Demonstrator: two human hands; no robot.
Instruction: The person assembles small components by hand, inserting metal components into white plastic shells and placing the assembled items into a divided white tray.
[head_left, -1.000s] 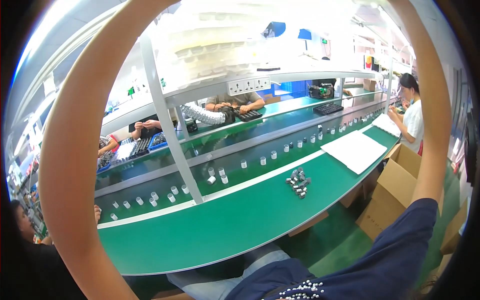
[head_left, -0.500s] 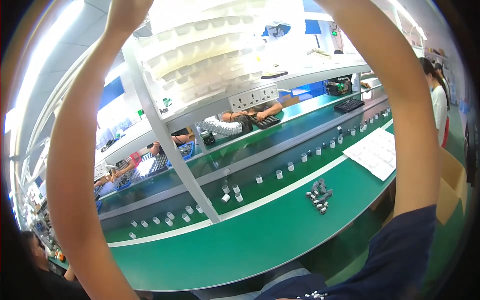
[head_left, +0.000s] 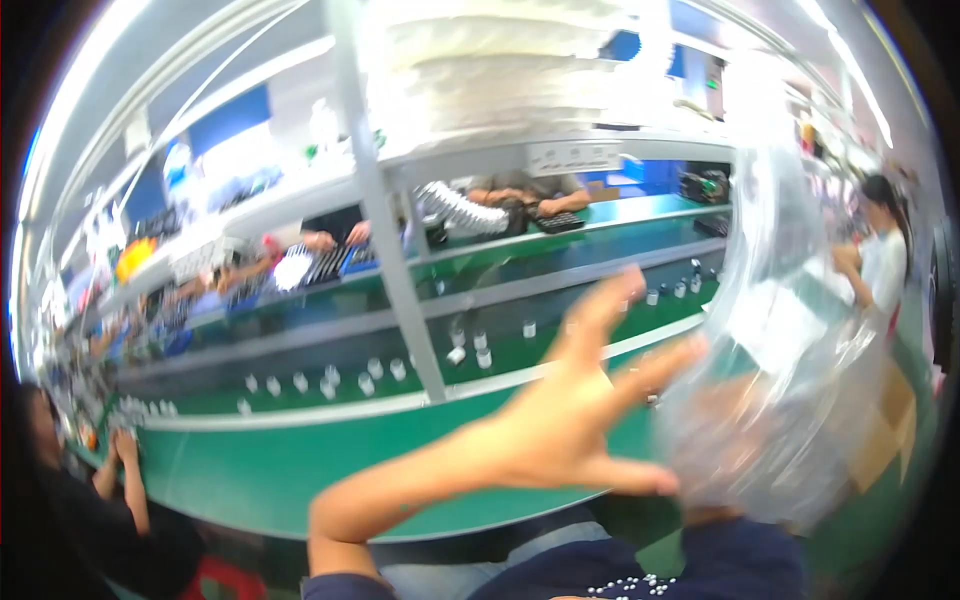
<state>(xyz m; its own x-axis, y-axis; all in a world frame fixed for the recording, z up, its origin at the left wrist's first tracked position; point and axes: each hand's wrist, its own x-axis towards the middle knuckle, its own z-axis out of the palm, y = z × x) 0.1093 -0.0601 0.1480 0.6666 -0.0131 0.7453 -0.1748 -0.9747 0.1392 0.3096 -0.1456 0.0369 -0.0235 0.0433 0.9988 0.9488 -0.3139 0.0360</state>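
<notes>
A clear plastic bag (head_left: pixel 800 440) hangs over the right side of the green tabletop (head_left: pixel 250 475). Above the tabletop, our left hand (head_left: pixel 560 425) spreads empty fingers; through blurred plastic, we cannot tell our right hand's (head_left: pixel 735 415) grip.

The left hand (head_left: pixel 560 425), centre of frame, is smeared by motion blur. The right hand (head_left: pixel 725 430), right of centre, is visible only through the plastic bag (head_left: pixel 800 440); its finger positions and grip cannot be determined. The bag overlies the white sheet (head_left: pixel 775 322) at right and obscures its outline. The small containers (head_left: pixel 365 383), left of centre, are too blurred to identify. The left sleeve (head_left: pixel 345 588) is cut off by the lower edge; the seated person (head_left: pixel 130 545), lower left, is partly lost in the dark rim
</notes>
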